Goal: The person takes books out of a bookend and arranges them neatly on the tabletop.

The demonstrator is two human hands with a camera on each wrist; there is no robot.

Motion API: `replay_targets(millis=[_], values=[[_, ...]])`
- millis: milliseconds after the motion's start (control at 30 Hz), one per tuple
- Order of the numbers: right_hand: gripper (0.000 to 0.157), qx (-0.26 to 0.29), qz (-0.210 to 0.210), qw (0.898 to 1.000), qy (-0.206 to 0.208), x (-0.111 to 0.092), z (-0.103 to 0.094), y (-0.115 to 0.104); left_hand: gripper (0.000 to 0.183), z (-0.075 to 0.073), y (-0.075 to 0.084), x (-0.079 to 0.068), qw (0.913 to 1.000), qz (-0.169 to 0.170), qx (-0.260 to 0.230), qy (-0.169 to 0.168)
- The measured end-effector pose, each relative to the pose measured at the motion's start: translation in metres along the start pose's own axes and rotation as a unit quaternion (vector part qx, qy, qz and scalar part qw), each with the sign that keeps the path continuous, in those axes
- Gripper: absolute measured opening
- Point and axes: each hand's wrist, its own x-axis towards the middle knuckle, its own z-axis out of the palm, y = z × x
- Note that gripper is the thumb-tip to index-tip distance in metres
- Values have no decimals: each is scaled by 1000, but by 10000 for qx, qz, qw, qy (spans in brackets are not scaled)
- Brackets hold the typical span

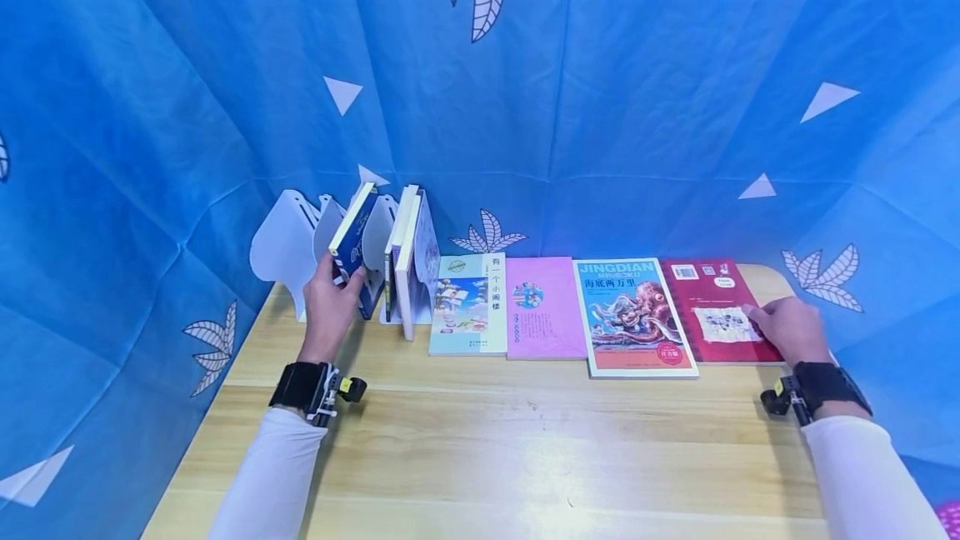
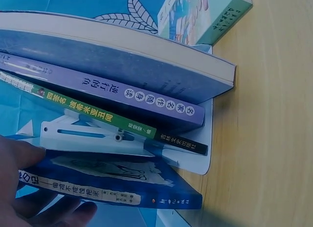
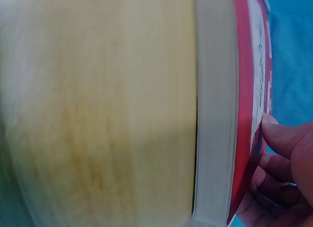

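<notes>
My left hand (image 1: 333,294) grips a dark blue book (image 1: 352,240) that leans in a slot of the white book rack (image 1: 288,244) at the table's back left. In the left wrist view, thumb and fingers of that hand (image 2: 29,188) clasp the blue book (image 2: 112,183) below a white divider (image 2: 93,136). My right hand (image 1: 787,327) lies on the right part of a red book (image 1: 712,307) that is flat on the table. In the right wrist view my thumb (image 3: 279,134) presses the red cover (image 3: 244,114) and curled fingers hold its edge.
Three more books (image 1: 408,261) stand in the rack to the right of the blue one. A light picture book (image 1: 468,307), a pink book (image 1: 543,307) and an octopus-cover book (image 1: 637,315) lie in a row. Blue cloth walls surround the wooden table (image 1: 525,440).
</notes>
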Motion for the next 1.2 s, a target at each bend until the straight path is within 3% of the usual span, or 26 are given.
replay_targets(millis=[267, 400, 633, 800, 1000, 1200], values=[[51, 69, 91, 9996, -261, -4, -3, 0, 57, 5, -1, 2, 10000, 0, 37, 50], [48, 106, 152, 9998, 13, -11, 0, -4, 56, 8, 1, 3, 10000, 35, 10, 56], [50, 105, 188, 9970, 742, -24, 12, -18, 49, 10, 0, 4, 9988, 225, 189, 384], [49, -29, 20, 9945, 1043, -31, 15, -22, 46, 11, 0, 3, 9965, 433, 369, 619], [50, -210, -193, 9942, 1041, -38, 12, -24, 44, 13, 0, 3, 9965, 335, 357, 684], [49, -482, -678, 9895, 1179, -50, 13, -27, 38, 17, 0, 4, 9939, 360, 432, 947]])
